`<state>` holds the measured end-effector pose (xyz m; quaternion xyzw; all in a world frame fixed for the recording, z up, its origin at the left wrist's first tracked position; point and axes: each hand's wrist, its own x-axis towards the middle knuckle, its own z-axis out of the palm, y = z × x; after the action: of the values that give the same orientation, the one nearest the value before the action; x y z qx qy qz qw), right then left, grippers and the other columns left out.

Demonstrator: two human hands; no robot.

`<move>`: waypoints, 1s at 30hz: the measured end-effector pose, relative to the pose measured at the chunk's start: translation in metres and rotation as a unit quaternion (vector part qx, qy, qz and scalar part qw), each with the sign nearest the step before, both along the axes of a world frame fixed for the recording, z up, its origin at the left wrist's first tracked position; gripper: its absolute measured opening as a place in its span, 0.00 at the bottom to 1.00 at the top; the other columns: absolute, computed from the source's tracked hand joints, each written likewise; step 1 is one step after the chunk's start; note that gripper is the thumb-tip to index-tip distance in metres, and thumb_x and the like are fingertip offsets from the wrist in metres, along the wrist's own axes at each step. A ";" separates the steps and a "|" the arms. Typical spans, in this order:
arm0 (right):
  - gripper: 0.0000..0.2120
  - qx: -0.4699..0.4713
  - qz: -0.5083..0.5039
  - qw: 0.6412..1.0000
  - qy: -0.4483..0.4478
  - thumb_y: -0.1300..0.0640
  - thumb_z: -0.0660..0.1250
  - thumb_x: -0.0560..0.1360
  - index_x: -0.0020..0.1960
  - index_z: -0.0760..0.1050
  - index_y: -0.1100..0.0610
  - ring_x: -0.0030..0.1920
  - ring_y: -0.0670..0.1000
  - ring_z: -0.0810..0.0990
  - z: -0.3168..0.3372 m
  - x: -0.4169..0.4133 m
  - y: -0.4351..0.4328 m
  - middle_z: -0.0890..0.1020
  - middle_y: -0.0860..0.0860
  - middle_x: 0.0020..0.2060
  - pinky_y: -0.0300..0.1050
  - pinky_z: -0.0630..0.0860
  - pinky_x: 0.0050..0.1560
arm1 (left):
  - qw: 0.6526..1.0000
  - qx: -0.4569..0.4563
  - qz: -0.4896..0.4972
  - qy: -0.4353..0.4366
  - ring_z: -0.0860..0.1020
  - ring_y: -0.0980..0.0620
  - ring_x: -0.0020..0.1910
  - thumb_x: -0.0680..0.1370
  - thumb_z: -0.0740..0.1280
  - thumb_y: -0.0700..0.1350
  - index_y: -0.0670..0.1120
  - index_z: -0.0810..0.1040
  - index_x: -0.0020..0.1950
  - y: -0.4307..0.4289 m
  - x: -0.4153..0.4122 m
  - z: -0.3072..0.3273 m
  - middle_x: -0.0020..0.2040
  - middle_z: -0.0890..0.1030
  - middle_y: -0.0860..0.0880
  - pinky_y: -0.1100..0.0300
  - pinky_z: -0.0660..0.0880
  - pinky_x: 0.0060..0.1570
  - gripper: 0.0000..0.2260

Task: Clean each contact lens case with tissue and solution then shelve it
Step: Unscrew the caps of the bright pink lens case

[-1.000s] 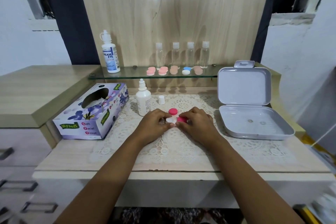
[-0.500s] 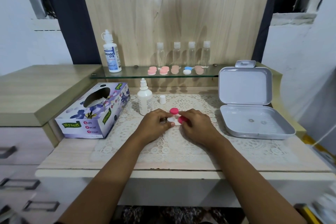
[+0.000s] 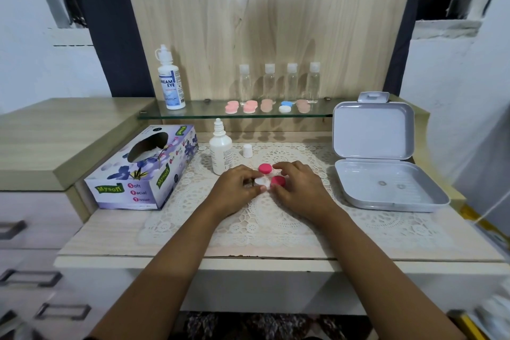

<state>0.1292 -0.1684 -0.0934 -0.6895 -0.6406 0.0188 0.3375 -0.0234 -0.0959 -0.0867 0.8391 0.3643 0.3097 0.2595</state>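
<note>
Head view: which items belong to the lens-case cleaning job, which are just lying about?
Job: white lens case with pink caps; white dropper bottle; purple tissue box; glass shelf.
Idle: four clear plastic bottles; open grey plastic box; lace mat.

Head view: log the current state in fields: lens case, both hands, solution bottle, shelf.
lens case: white, on lace mat, between both hands
left hand: grips lens case
right hand: fingers pinch pink cap at the case's right end
second cap: pink, loose on mat behind case
solution bottle: upright, uncapped; white cap beside it
tissue box: left of bottle
glass shelf: five cases in a row
</note>
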 end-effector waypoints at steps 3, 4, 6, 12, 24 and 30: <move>0.21 -0.009 -0.014 1.000 0.006 0.46 0.68 0.72 0.62 0.71 0.51 0.55 0.51 0.71 0.001 0.001 0.002 0.75 0.50 0.52 0.52 0.69 0.59 | 1.000 0.005 -0.001 0.004 0.74 0.56 0.48 0.73 0.72 0.45 0.45 0.79 0.59 0.000 0.000 0.000 0.49 0.76 0.53 0.67 0.68 0.49 0.16; 0.19 -0.009 -0.012 1.000 0.003 0.48 0.67 0.73 0.62 0.71 0.51 0.55 0.51 0.71 0.000 0.001 0.002 0.76 0.49 0.51 0.52 0.69 0.59 | 1.000 0.006 -0.001 0.005 0.74 0.56 0.48 0.73 0.72 0.45 0.45 0.79 0.59 0.000 0.000 0.000 0.50 0.76 0.53 0.67 0.67 0.49 0.16; 0.16 0.002 0.004 1.000 -0.001 0.53 0.63 0.75 0.63 0.71 0.49 0.54 0.50 0.72 0.000 0.001 0.002 0.76 0.46 0.50 0.52 0.69 0.59 | 1.000 0.007 0.001 0.007 0.74 0.57 0.48 0.73 0.72 0.45 0.46 0.79 0.59 0.001 0.000 0.000 0.49 0.76 0.53 0.67 0.67 0.48 0.15; 0.20 0.004 0.026 1.000 0.010 0.56 0.63 0.74 0.65 0.70 0.46 0.54 0.47 0.72 0.001 -0.002 -0.001 0.77 0.45 0.51 0.53 0.68 0.61 | 1.000 0.013 0.000 0.008 0.75 0.56 0.48 0.73 0.72 0.46 0.46 0.80 0.59 0.001 -0.001 -0.001 0.49 0.76 0.54 0.66 0.68 0.48 0.15; 0.17 0.004 0.027 1.000 0.012 0.58 0.61 0.76 0.64 0.72 0.46 0.51 0.46 0.72 -0.002 0.002 0.003 0.74 0.43 0.46 0.52 0.68 0.60 | 1.000 0.017 0.002 0.015 0.75 0.56 0.49 0.73 0.71 0.46 0.46 0.79 0.59 0.002 0.000 -0.001 0.49 0.76 0.54 0.67 0.67 0.48 0.15; 0.19 0.001 0.016 0.999 0.029 0.53 0.64 0.75 0.65 0.71 0.47 0.58 0.49 0.72 0.001 0.000 0.002 0.76 0.49 0.57 0.55 0.67 0.63 | 1.000 0.019 -0.005 0.011 0.74 0.58 0.48 0.73 0.71 0.46 0.46 0.79 0.59 0.001 -0.001 0.000 0.49 0.76 0.54 0.68 0.68 0.49 0.15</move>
<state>0.1296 -0.1661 -0.0925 -0.6778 -0.6415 0.0438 0.3566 -0.0242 -0.0944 -0.0871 0.8489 0.3572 0.3058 0.2413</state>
